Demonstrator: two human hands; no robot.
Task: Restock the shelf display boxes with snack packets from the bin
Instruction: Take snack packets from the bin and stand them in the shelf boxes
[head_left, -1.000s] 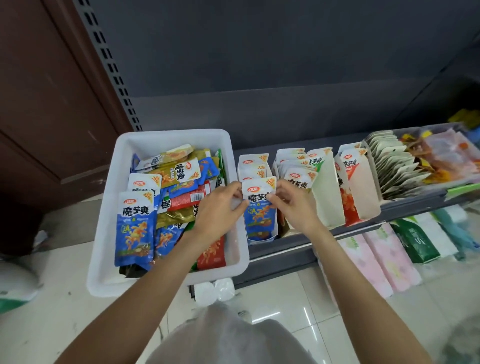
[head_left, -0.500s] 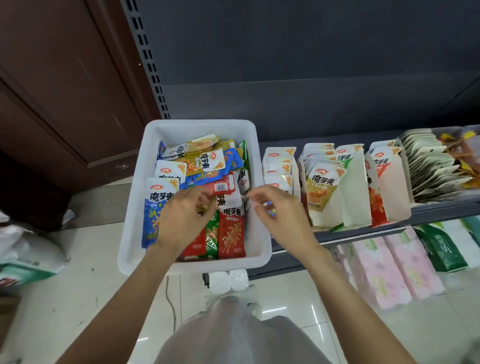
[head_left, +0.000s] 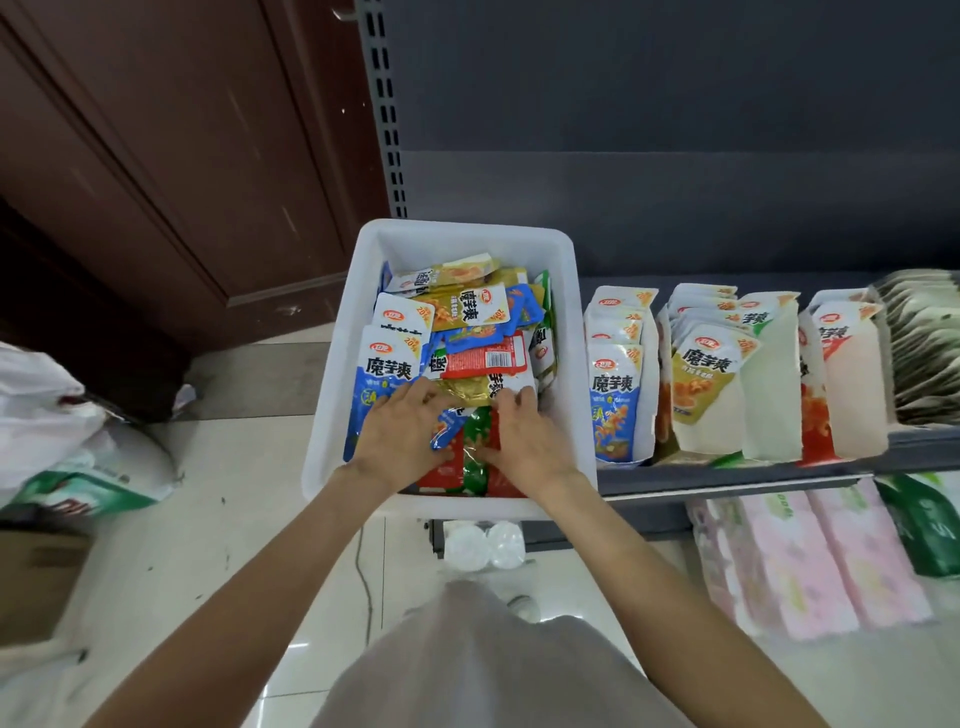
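A white plastic bin (head_left: 332, 395) stands at the left end of the grey shelf (head_left: 727, 480), full of mixed blue, yellow, red and green snack packets. Both my hands are inside it, palm down on the pile. My left hand (head_left: 400, 436) lies beside a large blue packet (head_left: 384, 374), its fingertips touching a yellow packet (head_left: 465, 389). My right hand (head_left: 524, 441) rests on red and green packets, fingers apart. Neither hand has lifted anything. To the right stand the display boxes: a blue-packet box (head_left: 615, 395), a yellow-packet box (head_left: 701, 379) and a red box (head_left: 841, 374).
A clear tray of pale packets (head_left: 924, 353) sits at the far right of the shelf. Pink tissue packs (head_left: 795, 561) and a green pack (head_left: 924, 525) lie below. White bags (head_left: 47, 415) and a cardboard box (head_left: 36, 582) stand on the floor at left, by a brown door (head_left: 156, 156).
Both hands let go of the blue packet, left standing in the blue-packet box, and moved left into the bin. The view has shifted left.
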